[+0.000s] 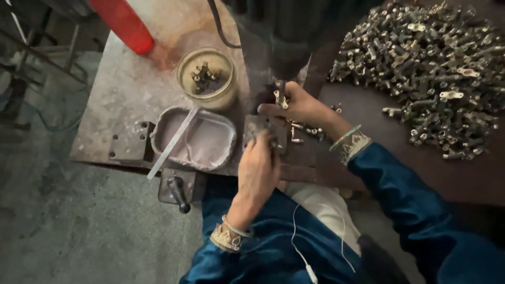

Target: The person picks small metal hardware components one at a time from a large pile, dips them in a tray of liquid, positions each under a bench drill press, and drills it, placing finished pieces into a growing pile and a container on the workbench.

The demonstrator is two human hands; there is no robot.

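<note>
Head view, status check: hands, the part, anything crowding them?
Left hand on the small metal block. Right hand pinching a small metal part under the dark machine head. Loose parts beside the right wrist; big pile clear.

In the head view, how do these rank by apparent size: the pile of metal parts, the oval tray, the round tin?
Largest to smallest:
1. Pile of metal parts
2. Oval tray
3. Round tin
The tray lies slightly nearer the camera, but its lead looks clear.
</note>
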